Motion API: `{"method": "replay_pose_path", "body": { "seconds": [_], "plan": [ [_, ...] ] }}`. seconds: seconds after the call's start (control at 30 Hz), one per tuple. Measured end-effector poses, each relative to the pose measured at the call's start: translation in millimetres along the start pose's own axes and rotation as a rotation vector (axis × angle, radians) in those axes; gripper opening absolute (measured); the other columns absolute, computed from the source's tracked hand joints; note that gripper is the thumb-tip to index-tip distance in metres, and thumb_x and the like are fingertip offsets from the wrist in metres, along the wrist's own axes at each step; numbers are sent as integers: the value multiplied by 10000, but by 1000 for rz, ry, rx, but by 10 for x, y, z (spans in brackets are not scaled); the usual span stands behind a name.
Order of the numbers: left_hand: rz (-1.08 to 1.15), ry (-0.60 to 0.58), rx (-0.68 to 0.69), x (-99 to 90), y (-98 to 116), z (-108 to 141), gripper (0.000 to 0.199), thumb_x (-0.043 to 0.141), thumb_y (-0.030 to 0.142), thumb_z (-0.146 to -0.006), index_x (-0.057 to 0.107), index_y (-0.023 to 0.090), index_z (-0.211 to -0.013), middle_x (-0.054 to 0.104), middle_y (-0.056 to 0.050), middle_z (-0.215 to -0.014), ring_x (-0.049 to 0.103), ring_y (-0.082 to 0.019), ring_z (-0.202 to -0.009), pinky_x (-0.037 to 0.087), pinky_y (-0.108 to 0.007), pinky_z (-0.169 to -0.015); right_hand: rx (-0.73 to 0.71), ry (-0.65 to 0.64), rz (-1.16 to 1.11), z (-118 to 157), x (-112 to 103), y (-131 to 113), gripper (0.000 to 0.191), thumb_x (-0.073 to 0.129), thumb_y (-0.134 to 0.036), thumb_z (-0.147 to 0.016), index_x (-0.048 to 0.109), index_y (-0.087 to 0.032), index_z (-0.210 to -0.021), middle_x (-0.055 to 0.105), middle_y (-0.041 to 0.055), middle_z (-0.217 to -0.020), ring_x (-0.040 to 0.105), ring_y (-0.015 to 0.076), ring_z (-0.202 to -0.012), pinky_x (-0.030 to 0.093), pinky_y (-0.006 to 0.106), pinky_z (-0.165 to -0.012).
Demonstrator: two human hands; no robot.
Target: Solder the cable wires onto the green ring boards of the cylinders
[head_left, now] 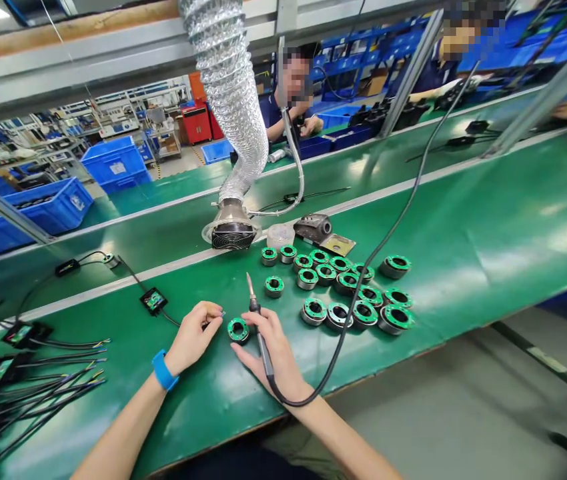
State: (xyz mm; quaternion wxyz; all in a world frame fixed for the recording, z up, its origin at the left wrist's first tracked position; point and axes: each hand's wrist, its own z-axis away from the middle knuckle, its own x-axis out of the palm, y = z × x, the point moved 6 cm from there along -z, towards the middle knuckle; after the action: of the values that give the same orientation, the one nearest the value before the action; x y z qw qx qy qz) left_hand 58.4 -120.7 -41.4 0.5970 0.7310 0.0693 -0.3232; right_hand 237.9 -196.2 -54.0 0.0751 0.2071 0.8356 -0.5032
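Observation:
My left hand point(196, 339), with a blue wristband, is closed around the end of a black cable point(171, 320). Thin wire tips poke out past its fingertips. That cable runs back to a small black box with a green circuit board point(153, 301). In my right hand point(278, 353) lies a soldering iron point(262, 340), its tip pointing up and away from me. A ring-shaped part with a green circuit board top point(238, 330) sits on the bench between both hands. My right thumb and forefinger are spread beside this ring; whether they touch it I cannot tell.
Several similar green-topped rings point(348, 280) stand right of centre, with the iron's cord point(388, 233) looping across them. Behind are a soldering iron stand point(316, 230) and a fume extraction duct point(233, 100). Cabled boxes point(1, 370) lie left. Co-workers sit across the bench.

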Motion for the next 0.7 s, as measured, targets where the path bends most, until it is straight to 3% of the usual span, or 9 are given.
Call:
{"method": "replay_pose_path", "body": {
  "seconds": [0.1,0.3,0.5,0.7],
  "plan": [
    [77,17,-19,6,-26,9,229,612,428,-963,653,211,-902,676,-90,-1096,659,-177,-815,579,-337,-764,-10,-5,5,-37,89,6,539,740,-148,-853,542,-277,-1338,544,88,-1254,696,233,-1068,603,389,-967],
    [-83,88,22,-89,77,35,251,638,440,-971,780,238,-924,720,-54,-921,653,-209,-865,511,-328,-781,-24,3,-40,-82,103,22,450,649,-125,-881,567,-260,-1302,544,85,-1243,701,204,-1014,607,344,-910],
    [140,-133,-164,-58,30,6,380,624,528,-950,772,185,-881,688,-53,-863,584,-168,-735,476,-297,-703,17,-49,-125,-50,48,54,478,657,-100,-823,588,-254,-1271,577,82,-1239,656,225,-1131,571,377,-995],
    [412,-190,-245,82,63,60,337,830,496,-780,735,173,-763,646,-18,-757,536,-138,-687,457,-280,-694,105,-32,-62,13,80,74,511,779,-180,-832,573,-266,-1293,539,74,-1239,642,238,-1126,552,386,-1006]
  ]
}}
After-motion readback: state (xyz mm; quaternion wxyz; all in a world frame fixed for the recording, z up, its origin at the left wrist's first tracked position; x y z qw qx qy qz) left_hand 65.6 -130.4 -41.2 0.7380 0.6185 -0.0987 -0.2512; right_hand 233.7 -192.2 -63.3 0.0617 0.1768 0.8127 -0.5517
